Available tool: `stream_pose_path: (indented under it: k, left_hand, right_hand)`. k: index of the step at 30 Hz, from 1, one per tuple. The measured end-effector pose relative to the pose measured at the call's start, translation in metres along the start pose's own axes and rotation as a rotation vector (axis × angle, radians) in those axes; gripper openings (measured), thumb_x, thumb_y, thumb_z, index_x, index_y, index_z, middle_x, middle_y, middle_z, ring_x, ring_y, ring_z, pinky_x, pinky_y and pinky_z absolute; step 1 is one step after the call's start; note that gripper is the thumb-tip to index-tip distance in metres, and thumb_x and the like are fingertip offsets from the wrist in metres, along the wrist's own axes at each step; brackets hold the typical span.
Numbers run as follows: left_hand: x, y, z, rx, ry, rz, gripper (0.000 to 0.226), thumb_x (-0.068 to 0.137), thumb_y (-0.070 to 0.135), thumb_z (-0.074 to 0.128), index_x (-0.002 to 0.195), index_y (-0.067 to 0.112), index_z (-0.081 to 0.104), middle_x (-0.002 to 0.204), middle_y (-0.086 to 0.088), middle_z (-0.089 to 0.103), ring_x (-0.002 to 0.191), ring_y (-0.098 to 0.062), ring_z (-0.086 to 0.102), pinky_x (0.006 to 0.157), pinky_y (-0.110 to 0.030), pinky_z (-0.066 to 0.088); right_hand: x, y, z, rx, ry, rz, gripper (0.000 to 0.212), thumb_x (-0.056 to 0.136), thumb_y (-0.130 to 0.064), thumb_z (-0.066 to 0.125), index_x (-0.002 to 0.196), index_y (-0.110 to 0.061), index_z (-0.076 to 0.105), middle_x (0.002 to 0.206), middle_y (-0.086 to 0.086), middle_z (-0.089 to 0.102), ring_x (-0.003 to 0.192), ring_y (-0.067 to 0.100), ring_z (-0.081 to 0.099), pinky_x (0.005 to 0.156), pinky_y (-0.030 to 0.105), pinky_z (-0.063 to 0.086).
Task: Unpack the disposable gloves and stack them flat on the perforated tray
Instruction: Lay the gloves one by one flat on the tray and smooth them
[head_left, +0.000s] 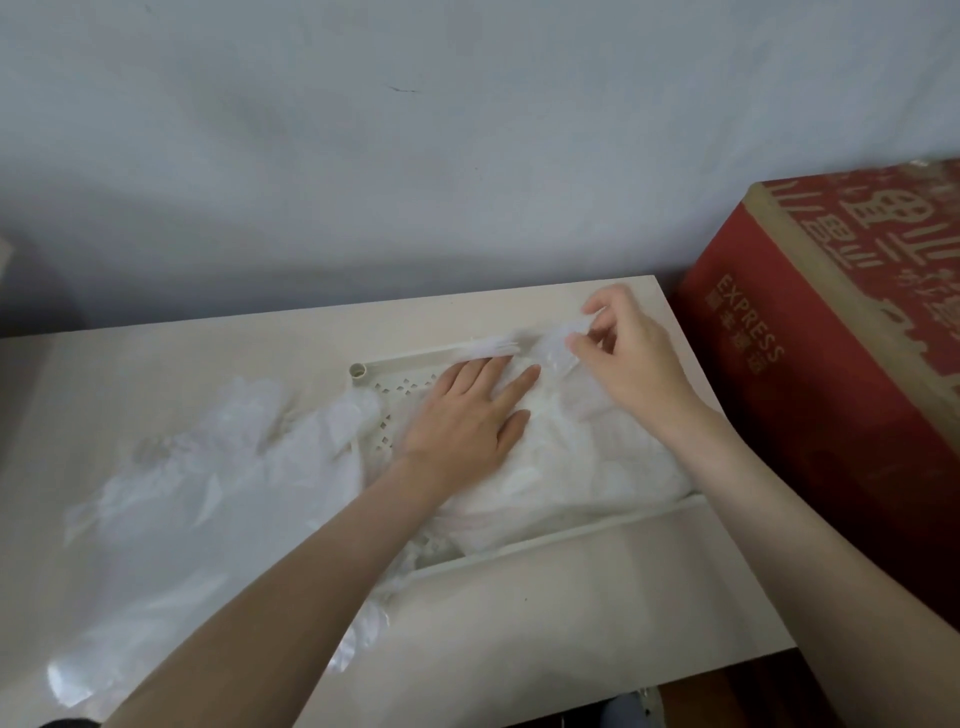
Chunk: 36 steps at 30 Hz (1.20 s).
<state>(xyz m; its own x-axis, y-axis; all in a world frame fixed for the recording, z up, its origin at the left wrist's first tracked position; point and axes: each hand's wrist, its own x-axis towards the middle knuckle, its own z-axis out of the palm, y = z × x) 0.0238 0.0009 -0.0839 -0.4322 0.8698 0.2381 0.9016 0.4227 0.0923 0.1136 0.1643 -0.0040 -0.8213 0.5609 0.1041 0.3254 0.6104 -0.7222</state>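
1. Fingers (522, 382) of our left hand (462, 421) lie straight and spread, pressing the stack of gloves (571, 457) flat so it cannot slide on the tray (415, 359).
2. Our right hand (631, 364) curls its fingers (582, 345) into a pinch on the far end of the top glove (556, 347), probably to tug it smooth; the film there is blurred.
3. We see the tray on the tabletop (571, 618) near its far edge. The stack covers most of it, and holes show only at the left corner.
4. We judge the loose gloves (234, 457), crumpled on the tabletop just left of the tray and within easy reach, are waiting their turn.
5. A red box (831, 374) stands at the right of the tabletop, so we work to the left of it.
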Motion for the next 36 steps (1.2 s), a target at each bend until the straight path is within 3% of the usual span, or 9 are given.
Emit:
stream_pose_path:
  k: [2, 4, 7, 14, 21, 28, 32, 36]
  left_hand:
    - [0.0, 0.0, 0.0, 0.005, -0.015, 0.006, 0.052, 0.095, 0.042, 0.03, 0.136, 0.02, 0.053, 0.131, -0.011, 0.056, 0.116, -0.029, 0.053, 0.101, -0.036, 0.027]
    - [0.0, 0.0, 0.0, 0.014, -0.019, 0.01, 0.053, 0.095, 0.042, 0.029, 0.134, 0.019, 0.054, 0.131, -0.011, 0.056, 0.115, -0.028, 0.054, 0.1, -0.035, 0.027]
    - [0.001, -0.001, 0.001, 0.029, -0.024, 0.005, 0.053, 0.095, 0.044, 0.029, 0.134, 0.019, 0.054, 0.132, -0.009, 0.056, 0.116, -0.026, 0.054, 0.101, -0.034, 0.027]
    - [-0.001, 0.0, -0.001, -0.005, -0.039, 0.002, 0.057, 0.095, 0.05, 0.028, 0.135, 0.019, 0.053, 0.136, -0.01, 0.053, 0.119, -0.027, 0.051, 0.103, -0.035, 0.025]
    - [0.0, -0.001, -0.004, -0.017, -0.089, -0.023, 0.063, 0.093, 0.056, 0.026, 0.137, 0.019, 0.052, 0.139, -0.009, 0.051, 0.121, -0.029, 0.05, 0.105, -0.036, 0.025]
    - [-0.002, 0.003, -0.01, -0.01, -0.176, -0.024, 0.069, 0.09, 0.061, 0.025, 0.14, 0.019, 0.047, 0.142, -0.008, 0.048, 0.125, -0.03, 0.046, 0.106, -0.036, 0.02]
    - [-0.002, 0.004, -0.012, -0.01, -0.211, -0.031, 0.07, 0.088, 0.06, 0.025, 0.141, 0.018, 0.046, 0.143, -0.01, 0.047, 0.126, -0.031, 0.045, 0.105, -0.036, 0.018]
    - [0.0, 0.005, -0.014, -0.004, -0.217, -0.025, 0.07, 0.089, 0.058, 0.027, 0.14, 0.016, 0.048, 0.14, -0.012, 0.05, 0.123, -0.033, 0.049, 0.104, -0.038, 0.022]
  right_hand:
    - [-0.013, -0.005, 0.002, -0.056, -0.38, 0.08, 0.031, 0.081, -0.03, 0.074, 0.101, -0.019, 0.053, 0.079, -0.006, 0.057, 0.067, 0.005, 0.051, 0.063, 0.019, 0.041]
    - [-0.024, -0.005, 0.006, -0.164, -0.652, 0.147, 0.041, 0.074, -0.038, 0.078, 0.104, -0.025, 0.053, 0.087, -0.007, 0.059, 0.075, 0.007, 0.054, 0.071, 0.024, 0.048]
    - [-0.033, 0.001, 0.008, -0.203, -0.749, 0.176, 0.047, 0.072, -0.035, 0.08, 0.106, -0.029, 0.049, 0.091, -0.006, 0.056, 0.081, 0.012, 0.054, 0.078, 0.033, 0.049]
    - [-0.037, 0.012, -0.004, -0.175, -0.756, 0.137, 0.009, 0.087, -0.017, 0.064, 0.086, -0.026, 0.062, 0.08, -0.007, 0.059, 0.076, 0.01, 0.054, 0.074, 0.03, 0.047]
    - [-0.041, 0.024, -0.033, -0.002, -0.696, 0.106, 0.017, 0.087, -0.006, 0.065, 0.079, -0.02, 0.063, 0.083, -0.006, 0.058, 0.065, -0.002, 0.044, 0.065, 0.01, 0.036]
    - [-0.066, 0.029, -0.063, -0.007, -0.501, 0.066, 0.02, 0.084, 0.002, 0.066, 0.077, -0.017, 0.063, 0.074, -0.01, 0.051, 0.06, -0.007, 0.047, 0.057, 0.009, 0.037]
    - [-0.078, 0.038, -0.065, 0.025, -0.416, 0.045, 0.032, 0.083, 0.002, 0.066, 0.076, -0.03, 0.061, 0.082, -0.005, 0.052, 0.071, -0.004, 0.049, 0.067, 0.01, 0.039]
    - [-0.082, 0.049, -0.066, -0.18, -0.474, -0.133, 0.023, 0.086, -0.005, 0.065, 0.085, -0.029, 0.065, 0.085, -0.002, 0.059, 0.09, 0.0, 0.043, 0.089, 0.022, 0.036]
